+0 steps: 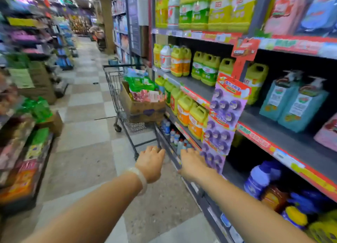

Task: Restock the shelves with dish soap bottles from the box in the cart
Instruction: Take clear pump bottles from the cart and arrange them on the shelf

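Cardboard box (144, 106) in cart (116, 89), well beyond both empty grips.

A brown cardboard box (144, 106) sits open in the wire cart (116, 89) beside the shelves (198, 89) — heaped with green and pink soap packs (144, 89), yellow bottles (197, 117) alongside.

Left arm: bare forearm stretched forward from the lower left, a pale bangle (139, 179) round the wrist. Left hand (150, 163): back up, fingers straight and close together, a ring on one finger, holding nothing. Right arm: bare forearm stretched forward from the lower right. Right hand (192, 163): back up, fingers straight and slightly spread, holding nothing. Hands side by side, apart.
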A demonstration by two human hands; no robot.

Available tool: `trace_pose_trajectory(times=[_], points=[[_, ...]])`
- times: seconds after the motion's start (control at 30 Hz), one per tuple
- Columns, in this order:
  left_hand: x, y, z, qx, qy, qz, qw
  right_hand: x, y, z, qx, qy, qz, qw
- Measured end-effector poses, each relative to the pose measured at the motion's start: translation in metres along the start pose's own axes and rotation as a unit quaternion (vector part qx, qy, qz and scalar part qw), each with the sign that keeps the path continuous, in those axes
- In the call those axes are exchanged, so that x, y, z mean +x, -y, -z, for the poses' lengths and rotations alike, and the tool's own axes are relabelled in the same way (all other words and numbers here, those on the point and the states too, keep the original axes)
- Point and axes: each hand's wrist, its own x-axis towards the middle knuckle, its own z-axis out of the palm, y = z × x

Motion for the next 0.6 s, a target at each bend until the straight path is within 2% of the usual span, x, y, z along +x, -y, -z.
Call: trace_pose_trajectory(times=[0.23,0.47,0.6], points=[[0.061,0.118,0.004,-0.007,-0.01,0.093,0.996,0.132,0.089,0.02,-0.014,0.03,0.087,0.996],[0.15,0.226,0.04,-0.005,-0.032,0.154,0.988,0.269,0.157,0.075,-0.01,-0.014,0.154,0.988],[0.188,0.279,0.03,-0.003,-0.019,0.179,0.984,0.331,0.195,0.074,-0.019,0.019,0.176,0.984]])
